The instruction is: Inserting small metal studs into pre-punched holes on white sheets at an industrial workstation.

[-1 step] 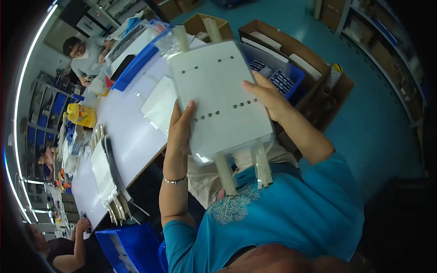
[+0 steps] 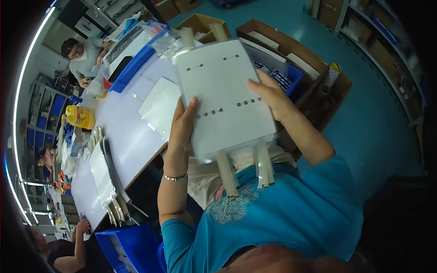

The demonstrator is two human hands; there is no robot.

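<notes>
1. Between both hands: white rectangular membrane sheets with ribbon tails, stacked, held up over the lap.
2. Left hand flat on the stack's left edge; right hand gripping its right edge.
3. Left of the left hand: more white sheets on the white table, apparently not yet gathered.

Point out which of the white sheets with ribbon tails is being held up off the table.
It is the large white sheet gripped by the left hand and right hand, its ribbon tails hanging toward the person. The single sheet and the stack lie on the white table.
</notes>
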